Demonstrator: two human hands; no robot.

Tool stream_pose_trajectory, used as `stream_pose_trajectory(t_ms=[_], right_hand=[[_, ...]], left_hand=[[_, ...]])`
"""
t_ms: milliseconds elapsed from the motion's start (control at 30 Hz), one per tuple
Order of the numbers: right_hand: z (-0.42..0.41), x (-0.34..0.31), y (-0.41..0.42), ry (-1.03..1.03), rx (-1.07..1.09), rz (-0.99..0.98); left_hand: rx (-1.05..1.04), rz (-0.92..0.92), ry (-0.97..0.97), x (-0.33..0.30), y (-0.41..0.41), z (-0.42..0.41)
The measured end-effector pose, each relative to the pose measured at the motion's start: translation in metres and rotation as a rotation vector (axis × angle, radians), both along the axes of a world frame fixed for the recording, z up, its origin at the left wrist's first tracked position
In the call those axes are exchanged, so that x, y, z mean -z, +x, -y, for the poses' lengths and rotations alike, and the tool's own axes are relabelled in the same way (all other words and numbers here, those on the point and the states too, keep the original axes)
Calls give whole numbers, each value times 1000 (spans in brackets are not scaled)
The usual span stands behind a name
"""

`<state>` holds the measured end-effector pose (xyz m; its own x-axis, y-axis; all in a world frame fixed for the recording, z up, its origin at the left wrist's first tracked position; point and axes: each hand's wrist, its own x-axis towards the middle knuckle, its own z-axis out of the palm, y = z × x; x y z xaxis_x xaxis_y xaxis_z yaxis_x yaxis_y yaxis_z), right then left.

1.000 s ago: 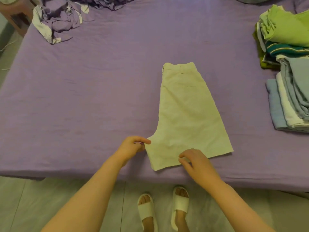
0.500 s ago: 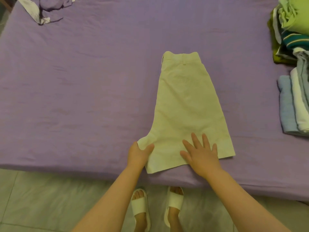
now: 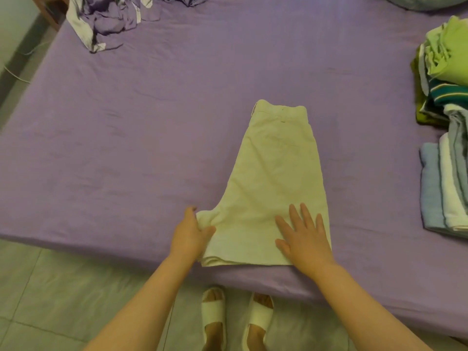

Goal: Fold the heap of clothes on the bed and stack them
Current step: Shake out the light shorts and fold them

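The cream shorts point(image 3: 276, 183) lie flat on the bed, folded in half lengthwise, waistband away from me, hem under my hands. Folded clothes point(image 3: 448, 153) sit stacked well right of my right hand; a crumpled purple heap point(image 3: 106, 19) lies far beyond my left.

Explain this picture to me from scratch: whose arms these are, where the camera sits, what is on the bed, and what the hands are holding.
No machine here: a person wears a camera on the head, looking forward and down, so the two bare arms are the wearer's own, with slippered feet below on the tiled floor.

On the purple bed lie cream shorts, folded in half lengthwise, waistband away from the person. The right hand lies flat on the leg end, fingers spread, pressing the cloth. The left hand has a grip on the pointed crotch corner at the shorts' left edge.

At the right sits a stack of folded clothes. At the far left corner lies a crumpled purple and white heap, not yet folded.
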<state>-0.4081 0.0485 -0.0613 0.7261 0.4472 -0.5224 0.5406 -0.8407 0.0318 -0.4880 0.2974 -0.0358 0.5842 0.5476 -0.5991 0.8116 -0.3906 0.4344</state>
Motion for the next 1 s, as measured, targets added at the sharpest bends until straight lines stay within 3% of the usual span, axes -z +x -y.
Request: stream_pose_trajectory(t_ms=[67,133,233,333,467,533,700,867,933,1000], right_hand=[[-7,2,2,26,-16,22],[-14,1,8,45,-6,-23],[-27,-3,21,98,-30,0],[-32,6,41,104,-44,-23],[-27,20,71,54,229,-122],[-44,15,81,141,340,-46],[-72,24,140,330,129,246],[-45,40,203,25,199,-36],[-46,36,215,33,196,-92],[-53,29,220,182,237,-54]], left_hand=[[151,38,220,-3,5,4],[445,37,430,-1,17,15],[920,85,490,9,42,34],[1136,105,478,30,66,43],[1215,-17,477,55,99,30],[1225,22,469,51,123,24],[1254,119,552,50,192,19],[1265,2,531,66,241,0],[1278,-33,503,69,246,-2],[1275,-5,463,68,247,-2]])
